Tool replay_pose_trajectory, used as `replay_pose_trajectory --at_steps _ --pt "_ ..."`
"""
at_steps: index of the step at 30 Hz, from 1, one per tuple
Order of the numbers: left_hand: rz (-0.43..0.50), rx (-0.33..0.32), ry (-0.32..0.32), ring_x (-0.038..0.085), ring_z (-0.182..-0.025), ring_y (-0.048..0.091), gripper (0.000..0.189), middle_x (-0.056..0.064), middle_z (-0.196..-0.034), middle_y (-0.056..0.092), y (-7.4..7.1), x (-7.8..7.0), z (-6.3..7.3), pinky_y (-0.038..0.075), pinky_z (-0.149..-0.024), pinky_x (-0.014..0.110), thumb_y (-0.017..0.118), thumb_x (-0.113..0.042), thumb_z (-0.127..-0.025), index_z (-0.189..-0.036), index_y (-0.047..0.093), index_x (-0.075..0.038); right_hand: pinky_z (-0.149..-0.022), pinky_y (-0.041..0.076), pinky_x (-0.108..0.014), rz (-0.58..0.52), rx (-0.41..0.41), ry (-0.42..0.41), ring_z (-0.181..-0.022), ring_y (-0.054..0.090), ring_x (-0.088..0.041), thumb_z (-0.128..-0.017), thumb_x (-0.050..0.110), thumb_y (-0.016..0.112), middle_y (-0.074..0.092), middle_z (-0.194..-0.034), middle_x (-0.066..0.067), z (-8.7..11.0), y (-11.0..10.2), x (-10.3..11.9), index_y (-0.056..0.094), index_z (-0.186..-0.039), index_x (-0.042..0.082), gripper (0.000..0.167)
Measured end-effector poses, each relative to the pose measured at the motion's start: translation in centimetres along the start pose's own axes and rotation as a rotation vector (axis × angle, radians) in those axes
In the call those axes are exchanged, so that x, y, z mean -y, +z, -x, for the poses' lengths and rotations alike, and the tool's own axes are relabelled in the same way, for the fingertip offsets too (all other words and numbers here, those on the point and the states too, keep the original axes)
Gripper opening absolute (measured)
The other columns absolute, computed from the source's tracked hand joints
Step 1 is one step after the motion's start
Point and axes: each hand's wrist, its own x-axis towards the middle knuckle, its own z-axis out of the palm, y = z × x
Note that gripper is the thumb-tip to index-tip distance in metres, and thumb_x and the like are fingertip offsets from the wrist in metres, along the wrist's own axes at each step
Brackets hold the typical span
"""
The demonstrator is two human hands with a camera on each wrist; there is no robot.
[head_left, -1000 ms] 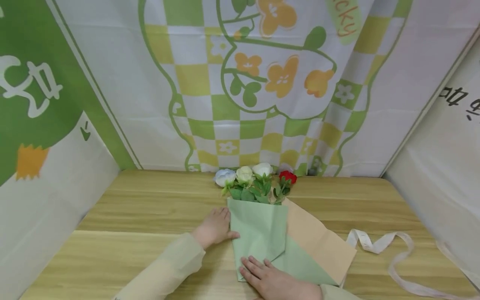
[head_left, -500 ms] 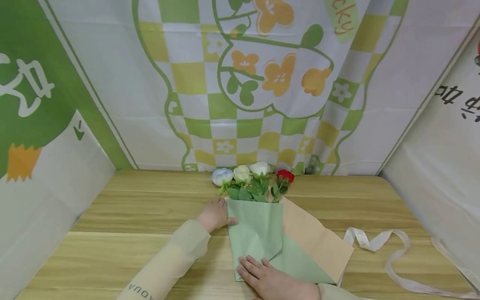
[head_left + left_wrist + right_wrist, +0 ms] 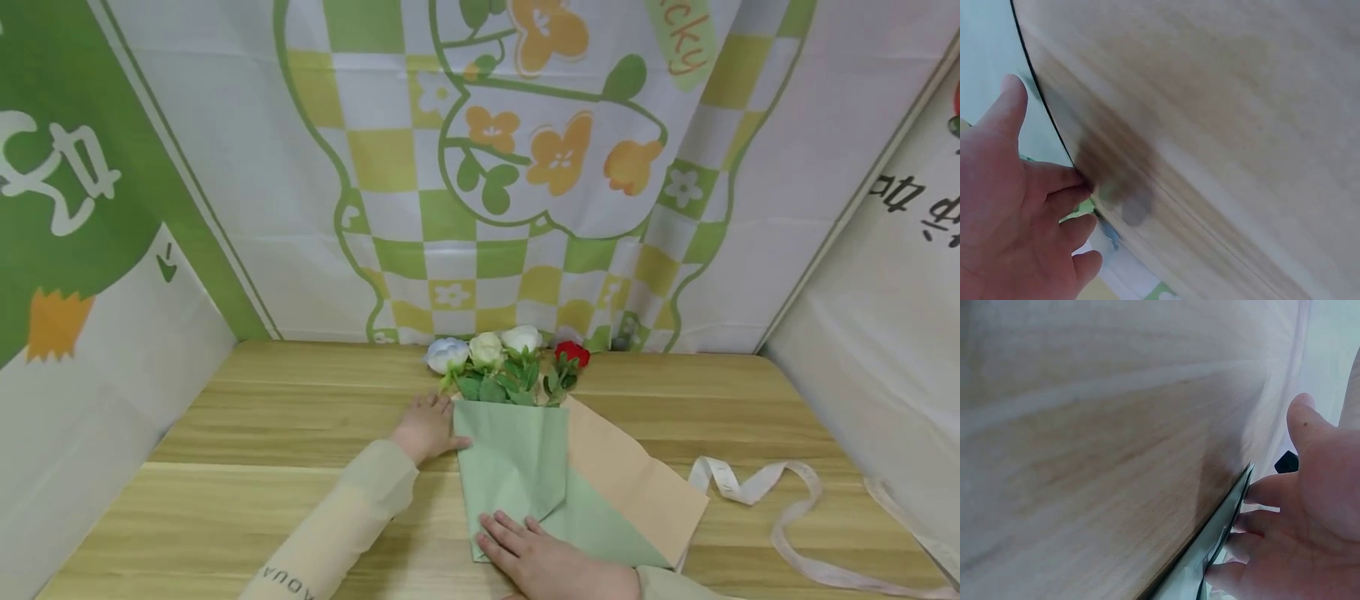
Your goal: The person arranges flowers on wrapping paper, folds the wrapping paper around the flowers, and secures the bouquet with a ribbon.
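Lying lengthwise, blooms [image 3: 487, 350] pointing away, the bouquet [image 3: 516, 450] touches a relaxed left hand [image 3: 425, 429] and flat right hand [image 3: 549, 560].

Table [image 3: 285, 404]: wood-grain, rounded far corners | backdrop cloth [image 3: 382, 158] behind it: green-yellow checks, floral print | left panel [image 3: 82, 250]: green-white, orange patch | right panel [image 3: 885, 308]: white, dark characters

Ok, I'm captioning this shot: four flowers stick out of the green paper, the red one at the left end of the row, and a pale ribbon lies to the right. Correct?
Not quite: in the head view the red flower is at the right end; the pale blue flower is at the left. The rest holds.
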Motion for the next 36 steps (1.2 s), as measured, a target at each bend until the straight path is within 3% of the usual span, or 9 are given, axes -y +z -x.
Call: replay_pose_trajectory --at_steps 3,6,12,15,24,36 --pt "-0.023 -0.022 0.015 0.031 -0.135 0.021 0.089 0.014 -0.145 0.030 0.7 0.2 -0.4 0.016 -0.109 0.045 0.041 -0.066 -0.082 -0.138 0.033 0.003 -0.098 0.037 -0.044 -0.020 0.010 -0.015 -0.134 0.024 -0.028 -0.093 0.052 0.032 0.024 -0.147 -0.016 0.1 -0.1 -0.1 0.026 -0.143 0.005 0.069" --pt "-0.023 -0.047 0.035 0.031 -0.135 0.020 0.088 0.015 -0.144 0.032 0.8 0.2 0.1 0.015 -0.109 0.045 0.044 -0.064 -0.082 -0.137 0.035 0.004 -0.098 0.037 -0.044 -0.046 0.015 -0.035 -0.134 0.024 -0.029 -0.093 0.052 0.034 0.023 -0.147 -0.017 0.3 -0.1 -0.1 0.025 -0.143 0.004 0.070" --pt "-0.098 -0.084 0.075 0.029 -0.133 0.027 0.082 0.014 -0.142 0.036 0.2 -0.6 2.7 0.022 -0.107 0.044 0.048 -0.061 -0.082 -0.134 0.041 0.002 -0.097 0.038 -0.044 -0.038 -0.008 -0.042 -0.134 0.025 -0.029 -0.092 0.051 0.037 0.024 -0.147 -0.017 0.3 0.3 -0.1 0.026 -0.142 0.003 0.071" --pt "-0.150 -0.089 0.097 0.027 -0.132 0.030 0.083 0.012 -0.141 0.038 0.5 -1.1 3.6 0.023 -0.107 0.043 0.045 -0.064 -0.081 -0.134 0.042 0.000 -0.096 0.039 -0.045 -0.026 -0.013 -0.037 -0.133 0.025 -0.029 -0.092 0.052 0.037 0.025 -0.147 -0.017 0.2 0.4 -0.2 0.027 -0.142 0.003 0.071" --pt "-0.191 -0.098 0.158 0.025 -0.131 0.032 0.083 0.010 -0.138 0.042 1.2 -2.5 6.2 0.024 -0.107 0.041 0.048 -0.065 -0.077 -0.131 0.047 -0.001 -0.096 0.038 -0.044 -0.023 -0.022 -0.038 -0.133 0.026 -0.029 -0.092 0.052 0.037 0.025 -0.146 -0.017 0.3 0.4 -0.2 0.028 -0.142 0.003 0.071" --pt "-0.322 -0.114 0.257 0.019 -0.129 0.037 0.087 0.005 -0.136 0.046 1.8 -4.5 10.3 0.030 -0.104 0.037 0.038 -0.073 -0.073 -0.129 0.052 -0.007 -0.095 0.040 -0.043 0.036 -0.034 -0.045 -0.133 0.027 -0.028 -0.092 0.054 0.034 0.026 -0.146 -0.016 0.2 0.6 -0.2 0.028 -0.142 0.004 0.072"
